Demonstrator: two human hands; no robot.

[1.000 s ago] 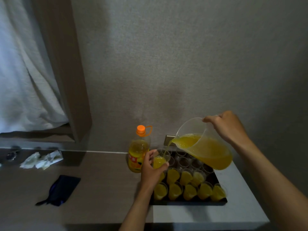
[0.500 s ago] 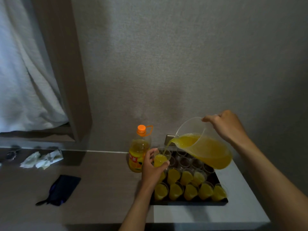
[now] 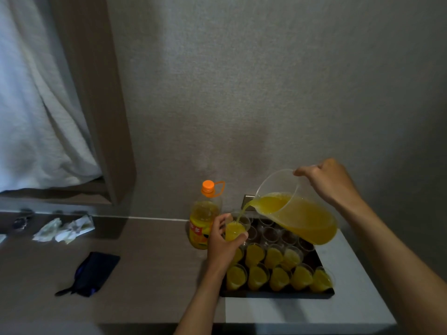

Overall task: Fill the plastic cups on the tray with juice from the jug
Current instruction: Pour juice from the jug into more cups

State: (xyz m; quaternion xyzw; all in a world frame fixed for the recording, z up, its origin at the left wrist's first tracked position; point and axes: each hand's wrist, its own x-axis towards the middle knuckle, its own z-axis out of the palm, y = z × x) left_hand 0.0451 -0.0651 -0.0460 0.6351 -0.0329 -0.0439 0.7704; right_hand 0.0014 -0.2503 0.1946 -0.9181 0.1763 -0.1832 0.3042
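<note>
- Little has moved since 0.5 s ago: jug point(image 3: 298, 215) still tipped, stream still running, juice in the held cup point(image 3: 235, 230) looks a bit higher; hands in about the same spots.
- R hand point(image 3: 327, 181) grips the jug at its rim/handle side, fingers curled round it; jug held in the air over the back of the tray point(image 3: 278, 293), spout pointing left and down.
- Thin stream of orange juice falls from the spout into the held cup.
- L hand point(image 3: 223, 240) wraps thumb and fingers round that clear plastic cup, lifted above the tray's back-left corner, roughly upright, approx. half full or more; exact level hard to tell.
- Tray is dark, sits at the bench's point(image 3: 154, 257) right end, partly on a lighter grey section.
- Front 2 rows of cups point(image 3: 278, 269) on the tray hold juice; they look slanted in this wide view.
- Back rows of cups point(image 3: 271, 234) look empty, partly hidden under the jug.
- Juice bottle point(image 3: 204, 218) w/ orange cap stands upright just beside the tray's left edge, by the wall.
- Dark pouch point(image 3: 93, 273) lies on the bench left of centre, well apart from the tray.
- Crumpled paper point(image 3: 64, 229) near the bench's back-left edge.
- White curtain point(image 3: 36, 93) hangs at upper left.
</note>
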